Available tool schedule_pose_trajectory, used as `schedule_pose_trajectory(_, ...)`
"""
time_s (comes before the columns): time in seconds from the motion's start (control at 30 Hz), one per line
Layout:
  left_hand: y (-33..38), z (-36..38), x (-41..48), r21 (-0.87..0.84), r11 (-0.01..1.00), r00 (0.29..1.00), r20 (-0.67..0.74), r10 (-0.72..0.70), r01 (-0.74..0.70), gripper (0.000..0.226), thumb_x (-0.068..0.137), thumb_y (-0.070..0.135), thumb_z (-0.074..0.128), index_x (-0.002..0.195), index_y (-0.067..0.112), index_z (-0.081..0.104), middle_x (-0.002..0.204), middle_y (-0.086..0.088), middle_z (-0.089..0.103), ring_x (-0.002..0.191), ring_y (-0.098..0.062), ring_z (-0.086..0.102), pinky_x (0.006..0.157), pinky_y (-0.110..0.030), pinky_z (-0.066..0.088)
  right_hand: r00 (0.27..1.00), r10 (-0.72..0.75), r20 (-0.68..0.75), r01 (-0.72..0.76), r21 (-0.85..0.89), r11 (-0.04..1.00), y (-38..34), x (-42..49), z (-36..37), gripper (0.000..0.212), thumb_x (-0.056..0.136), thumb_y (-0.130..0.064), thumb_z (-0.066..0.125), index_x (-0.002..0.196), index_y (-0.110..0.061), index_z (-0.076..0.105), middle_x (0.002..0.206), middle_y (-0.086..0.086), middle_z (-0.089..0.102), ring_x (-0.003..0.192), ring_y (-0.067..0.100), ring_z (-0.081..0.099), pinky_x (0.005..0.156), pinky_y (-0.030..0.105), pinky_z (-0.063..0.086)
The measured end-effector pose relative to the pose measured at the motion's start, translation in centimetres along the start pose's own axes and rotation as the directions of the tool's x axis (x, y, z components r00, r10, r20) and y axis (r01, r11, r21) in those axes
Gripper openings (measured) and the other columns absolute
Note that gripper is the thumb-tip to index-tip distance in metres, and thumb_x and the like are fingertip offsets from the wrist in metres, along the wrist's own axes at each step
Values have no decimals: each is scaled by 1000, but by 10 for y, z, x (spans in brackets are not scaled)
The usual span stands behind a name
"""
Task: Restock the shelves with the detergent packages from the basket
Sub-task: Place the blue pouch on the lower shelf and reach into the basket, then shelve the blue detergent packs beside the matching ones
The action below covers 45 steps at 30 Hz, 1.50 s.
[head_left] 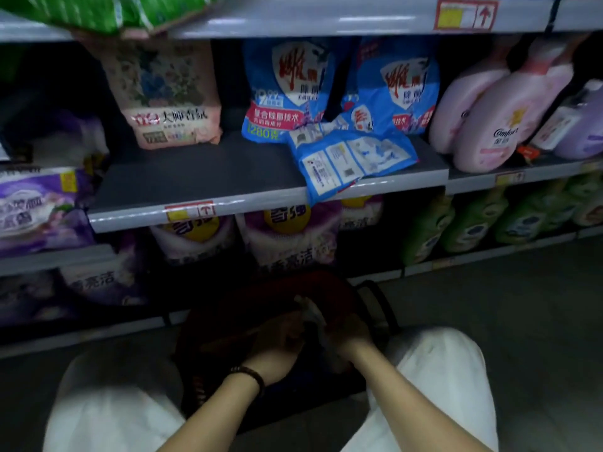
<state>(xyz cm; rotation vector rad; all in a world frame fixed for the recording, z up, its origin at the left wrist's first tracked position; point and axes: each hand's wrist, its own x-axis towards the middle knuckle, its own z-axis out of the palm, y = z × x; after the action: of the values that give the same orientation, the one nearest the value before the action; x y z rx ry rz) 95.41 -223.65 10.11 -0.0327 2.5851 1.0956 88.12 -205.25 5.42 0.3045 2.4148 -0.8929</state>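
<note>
The left hand (280,341) and right hand (353,337) grip a pale package (312,316) inside the red basket (248,305). Blue packages (287,93) stand at the shelf (195,177) right end. Its left front is bare, so restocking seems unfinished.

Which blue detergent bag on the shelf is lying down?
The front blue bag, flat and overhanging the shelf edge; two other blue bags stand behind it.

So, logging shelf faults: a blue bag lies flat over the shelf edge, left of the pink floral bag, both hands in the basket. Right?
The head view shows the flat blue bag right of the pink floral bag, not left. It overhangs the shelf edge, and the left hand and right hand are in the basket.
</note>
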Motion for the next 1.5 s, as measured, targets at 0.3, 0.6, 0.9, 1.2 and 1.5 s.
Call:
schedule_pose_trajectory(0.3, -11, 34, -2, -76, 979, 980, 71, -185, 190, 17, 110, 25, 47, 108, 27, 64, 99, 8, 58, 91, -10, 57, 79, -22, 47, 983, 113, 144, -87, -179, 980, 30, 19, 27, 61, 99, -22, 69, 152, 0, 49, 151, 22, 54, 135, 38, 57, 103, 40, 55)
schedule_pose_trajectory(0.6, -14, 48, 1, 6, 980, 967, 160, -200, 201, 30, 108, 32, 45, 126, 18, 65, 118, -1, 66, 84, -5, 52, 71, -20, 40, 968, 68, 242, -10, -231, 973, 34, 45, 56, 47, 99, -26, 69, 140, -4, 60, 140, 18, 63, 126, 33, 63, 104, 41, 56)
schedule_pose_trajectory(0.9, -14, 53, -7, 18, 949, 936, 160, -314, 315, 30, 109, 28, 49, 132, 16, 64, 130, -4, 65, 117, -26, 62, 93, -31, 49, 981, 80, 176, -55, -143, 988, 76, 76, 82, 59, 103, -25, 65, 155, -3, 45, 146, 22, 56, 135, 39, 55, 114, 43, 45)
schedule_pose_trajectory(1.2, -7, 48, -23, -22, 934, 929, 120, -351, 355, 28, 107, 22, 51, 130, 14, 65, 131, -4, 66, 118, -27, 63, 100, -34, 50, 948, -177, 264, 283, -443, 851, 28, 28, 48, 46, 109, -39, 46, 144, -12, 61, 146, 13, 61, 132, 32, 60, 108, 40, 50)
schedule_pose_trajectory(1.5, 16, 41, -41, -312, 910, 957, -10, -291, 273, 61, 88, 34, 78, 143, 29, 52, 136, 12, 60, 118, -10, 58, 95, -27, 46, 901, -425, -87, 366, -372, 853, -53, -53, -44, 44, 106, -22, 35, 110, -5, 76, 89, 10, 71, 87, 33, 68, 74, 31, 51)
